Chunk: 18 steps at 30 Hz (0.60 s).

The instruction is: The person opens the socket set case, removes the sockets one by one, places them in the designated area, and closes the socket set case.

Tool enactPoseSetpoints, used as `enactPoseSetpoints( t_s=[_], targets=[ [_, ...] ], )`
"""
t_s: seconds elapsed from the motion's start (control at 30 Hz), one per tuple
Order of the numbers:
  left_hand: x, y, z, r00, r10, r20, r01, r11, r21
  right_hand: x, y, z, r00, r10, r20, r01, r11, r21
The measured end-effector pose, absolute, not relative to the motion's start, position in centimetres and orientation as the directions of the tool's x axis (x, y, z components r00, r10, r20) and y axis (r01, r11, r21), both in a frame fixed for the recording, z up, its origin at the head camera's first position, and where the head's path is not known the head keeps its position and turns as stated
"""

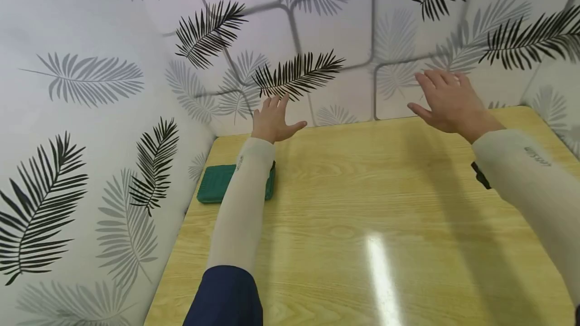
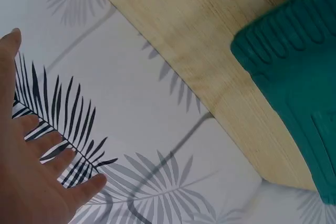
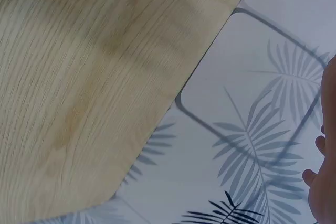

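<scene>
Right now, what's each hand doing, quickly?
Left hand: open, holding nothing, raised with fingers spread.
Right hand: open, holding nothing, raised over the table's far side.

Glossy, wood-grained table (image 1: 344, 185) — matt, ridged, plastic-looking green case (image 2: 294, 82) — smooth, close-fitting cloth of pale sleeves (image 1: 240, 195).

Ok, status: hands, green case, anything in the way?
Left hand empty; right hand empty. Green case on table, in neither hand. Left forearm hides part of it from head view.

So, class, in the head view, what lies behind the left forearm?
The green case on the wooden table; the left forearm covers the case's middle, which cannot be seen there.
</scene>
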<state>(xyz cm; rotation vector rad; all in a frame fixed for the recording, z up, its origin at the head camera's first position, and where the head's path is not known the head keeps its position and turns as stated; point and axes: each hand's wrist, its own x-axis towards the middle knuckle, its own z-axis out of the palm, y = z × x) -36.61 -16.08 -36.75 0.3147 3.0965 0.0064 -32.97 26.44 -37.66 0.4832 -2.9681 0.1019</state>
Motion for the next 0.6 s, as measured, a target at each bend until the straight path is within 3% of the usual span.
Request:
enactPoseSetpoints(
  t_s=[0.13,0.3,0.6],
  targets=[
    [-35.8,-15.8,-37.0,-0.971,0.232,-0.060,0.221,0.965,0.143,-32.4,24.2,-38.2,-0.945,-0.238,0.224,-0.299,0.907,-0.297],
    [-34.0,-17.5,-37.7,-0.971,0.239,0.016,0.230,0.911,0.341,-31.6,20.0,-39.4,-0.952,-0.176,0.251,-0.294,0.753,-0.588],
    [-30.7,-24.9,-41.4,-0.986,0.070,0.150,0.135,0.867,0.479,-30.1,12.4,-44.1,-0.962,-0.210,0.177,-0.268,0.577,-0.772]
  ],
)
